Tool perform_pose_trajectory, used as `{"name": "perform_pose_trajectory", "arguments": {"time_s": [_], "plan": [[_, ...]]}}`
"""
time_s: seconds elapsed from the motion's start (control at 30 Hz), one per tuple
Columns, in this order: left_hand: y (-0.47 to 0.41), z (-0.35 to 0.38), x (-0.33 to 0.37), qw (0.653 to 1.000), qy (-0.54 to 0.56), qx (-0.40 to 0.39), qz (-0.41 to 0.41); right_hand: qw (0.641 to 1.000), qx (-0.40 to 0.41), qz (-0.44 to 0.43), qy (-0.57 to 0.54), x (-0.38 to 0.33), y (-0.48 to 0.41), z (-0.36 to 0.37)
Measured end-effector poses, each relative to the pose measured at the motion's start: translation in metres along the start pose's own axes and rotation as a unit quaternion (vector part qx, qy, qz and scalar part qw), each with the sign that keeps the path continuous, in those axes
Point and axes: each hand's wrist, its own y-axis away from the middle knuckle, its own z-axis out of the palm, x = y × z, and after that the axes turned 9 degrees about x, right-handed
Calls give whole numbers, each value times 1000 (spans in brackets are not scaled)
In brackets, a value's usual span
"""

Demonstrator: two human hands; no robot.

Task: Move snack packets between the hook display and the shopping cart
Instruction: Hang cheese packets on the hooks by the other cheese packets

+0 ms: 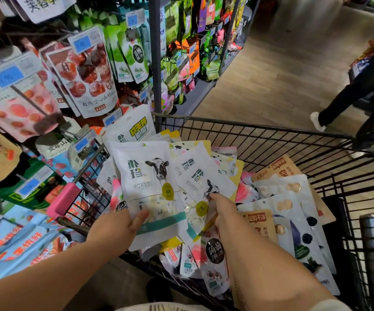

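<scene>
Now your left hand [115,230] pinches the front cow packet [142,189] at its 7 o'clock corner. Your right hand [225,214] pinches the second cow packet [196,176]. Both packets are above the shopping cart [248,126]. The fanned packets [134,129] behind look unpinned and may slip out.

The shopping cart [248,126] carries heaped snack packets [298,191], apparently covering its floor.

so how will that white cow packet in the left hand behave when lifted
The white cow packet is a thin pouch, likely to flop above the left hand. Its glossy film may slip. Small pieces in its window suggest it is light.
</scene>
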Motion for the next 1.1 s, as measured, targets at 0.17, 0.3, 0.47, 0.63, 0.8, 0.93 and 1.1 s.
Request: {"name": "perform_pose_trajectory", "arguments": {"time_s": [0.17,0.3,0.47,0.63,0.8,0.93,1.1], "plan": [[1,-1,2,999,35,5,-17,998,53,-15,-9,-2,2,1],[1,-6,4,998,63,-10,-25,999,47,-20,18,-19,32,-7],[0,-6,4,998,52,-22,-36,999,-25,-34,-9,-14,23,-6],[-3,-5,6,1000,10,-27,-1,987,-147,32,-64,2,46,-5],[-6,1,1,1000,-5,-13,15,990,-128,6,-59,10,37,-6],[-5,2,3,1000,16,2,19,989,-106,-38,-93,-9,44,-14],[-3,-1,5,991,118,16,-62,981,-92,-99,-140,-38,69,-28]]}}
